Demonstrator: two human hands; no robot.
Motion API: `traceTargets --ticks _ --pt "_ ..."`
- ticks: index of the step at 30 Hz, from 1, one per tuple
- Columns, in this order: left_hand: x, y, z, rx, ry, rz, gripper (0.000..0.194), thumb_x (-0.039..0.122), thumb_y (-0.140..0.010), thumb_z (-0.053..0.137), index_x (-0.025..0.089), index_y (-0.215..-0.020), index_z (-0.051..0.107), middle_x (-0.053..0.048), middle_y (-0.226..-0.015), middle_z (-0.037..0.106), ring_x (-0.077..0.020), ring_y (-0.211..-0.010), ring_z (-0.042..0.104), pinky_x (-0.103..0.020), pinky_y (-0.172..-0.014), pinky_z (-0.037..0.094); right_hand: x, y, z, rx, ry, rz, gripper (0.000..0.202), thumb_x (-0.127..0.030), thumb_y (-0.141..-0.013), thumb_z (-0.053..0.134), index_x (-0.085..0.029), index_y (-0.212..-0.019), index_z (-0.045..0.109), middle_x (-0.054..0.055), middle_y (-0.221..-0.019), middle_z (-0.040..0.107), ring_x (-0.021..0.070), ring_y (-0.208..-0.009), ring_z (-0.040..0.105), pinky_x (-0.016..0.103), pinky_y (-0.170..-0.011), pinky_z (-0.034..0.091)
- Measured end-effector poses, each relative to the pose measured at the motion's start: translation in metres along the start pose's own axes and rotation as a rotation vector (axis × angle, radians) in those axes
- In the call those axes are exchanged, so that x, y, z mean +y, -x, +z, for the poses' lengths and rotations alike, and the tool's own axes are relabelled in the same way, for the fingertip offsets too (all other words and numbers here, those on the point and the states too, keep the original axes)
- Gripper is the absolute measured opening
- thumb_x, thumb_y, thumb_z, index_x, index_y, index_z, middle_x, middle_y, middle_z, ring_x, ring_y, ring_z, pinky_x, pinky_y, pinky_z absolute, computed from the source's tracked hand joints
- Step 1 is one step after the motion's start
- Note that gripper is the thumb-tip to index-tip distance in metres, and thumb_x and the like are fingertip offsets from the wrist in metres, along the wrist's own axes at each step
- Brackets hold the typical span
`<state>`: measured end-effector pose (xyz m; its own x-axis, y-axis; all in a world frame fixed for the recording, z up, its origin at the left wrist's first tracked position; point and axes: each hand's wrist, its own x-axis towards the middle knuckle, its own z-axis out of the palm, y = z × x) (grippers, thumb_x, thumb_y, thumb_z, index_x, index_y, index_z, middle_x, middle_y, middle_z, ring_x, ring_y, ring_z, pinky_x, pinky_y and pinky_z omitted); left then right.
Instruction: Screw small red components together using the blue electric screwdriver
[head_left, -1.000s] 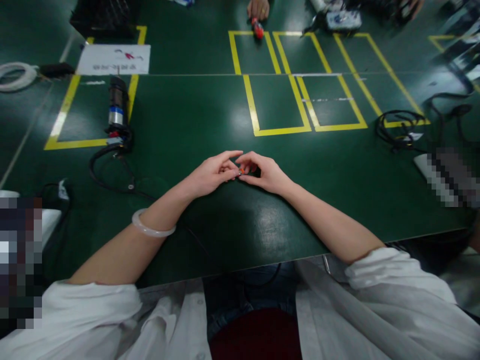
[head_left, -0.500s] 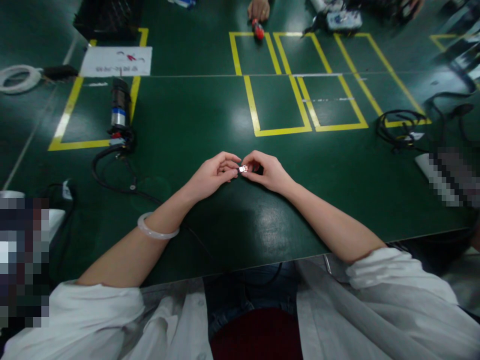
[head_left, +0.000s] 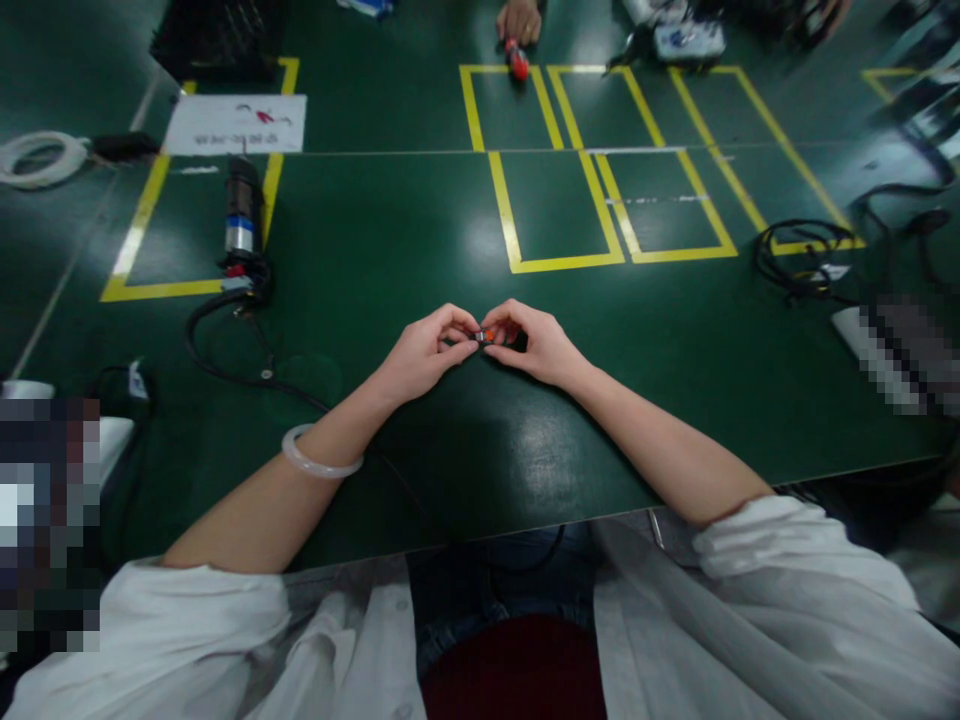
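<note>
Orange and silver on a small part (head_left: 487,336), raised at the fingertips above the green tabletop (head_left: 390,220), right of the black cylinder (head_left: 241,215) and nearer the body than that cylinder. At the orange end, the right hand (head_left: 534,342), thumb and fingers curled nearly closed with the part caught between. At the silver end, the left hand (head_left: 426,350), thumb and forefinger close together, a slight gap at the tips; cannot tell whether gripping or merely touching. On the left forearm, nearer the body than the cylinder, a pale bracelet (head_left: 319,469).

Around the cylinder, a yellow tape outline (head_left: 135,235); from its near end, a looping black cable (head_left: 189,330). Just beyond the cylinder, a white card (head_left: 234,123); farther beyond, a black crate (head_left: 217,40). Left of the cylinder and beyond, a white ring (head_left: 37,179). Right of the cylinder and well beyond, another person's hand (head_left: 519,20) at a red object (head_left: 519,65). Far right of the cylinder, a dark coiled cord (head_left: 772,268).
</note>
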<state>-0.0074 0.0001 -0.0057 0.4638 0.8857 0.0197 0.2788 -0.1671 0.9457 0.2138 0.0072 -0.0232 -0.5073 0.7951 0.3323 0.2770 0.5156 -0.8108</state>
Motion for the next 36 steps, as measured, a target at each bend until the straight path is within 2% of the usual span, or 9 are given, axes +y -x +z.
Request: traceTargets --ticks 19,24,30,36 --pt "-0.0038 -0.0011 0.0003 -0.02 0.042 0.01 0.028 0.031 -0.086 0.068 0.014 -0.107 0.061 -0.009 -0.102 0.069 -0.0165 -0.083 0.069 -0.026 -0.069 0.051 -0.0017 0.0008 -0.0006 0.022 0.002 -0.045 0.018 -0.024 -0.091 0.067 -0.019 -0.108 0.066 0.003 -0.096 0.069 0.0153 -0.081 0.065 0.03 -0.075 0.053" --pt "-0.0016 0.0003 0.001 0.013 -0.009 0.003 0.03 0.036 -0.086 0.071 0.015 -0.106 0.063 -0.008 -0.101 0.07 -0.0164 -0.082 0.067 -0.025 -0.066 0.05 0.0006 0.0003 -0.0014 0.035 0.054 -0.027 0.016 -0.026 -0.09 0.068 -0.02 -0.104 0.066 0.004 -0.097 0.065 0.0167 -0.083 0.063 0.031 -0.074 0.052" --pt "0.0014 0.0025 0.0006 0.046 -0.099 0.041 0.031 0.041 -0.09 0.07 0.016 -0.107 0.065 -0.008 -0.099 0.072 -0.0186 -0.087 0.07 -0.026 -0.072 0.053 0.0008 -0.0004 -0.0005 0.025 0.028 -0.003 0.016 -0.023 -0.088 0.066 -0.02 -0.104 0.064 0.004 -0.097 0.067 0.0153 -0.079 0.062 0.03 -0.072 0.051" --pt "0.0009 0.005 0.0007 0.028 -0.12 0.086 0.028 0.038 -0.098 0.061 0.016 -0.117 0.061 -0.008 -0.099 0.074 -0.0187 -0.087 0.072 -0.029 -0.08 0.056 -0.0009 -0.0003 0.0008 0.036 -0.071 0.036 0.015 -0.031 -0.093 0.065 -0.019 -0.102 0.063 0.001 -0.084 0.067 0.0141 -0.074 0.062 0.028 -0.069 0.049"
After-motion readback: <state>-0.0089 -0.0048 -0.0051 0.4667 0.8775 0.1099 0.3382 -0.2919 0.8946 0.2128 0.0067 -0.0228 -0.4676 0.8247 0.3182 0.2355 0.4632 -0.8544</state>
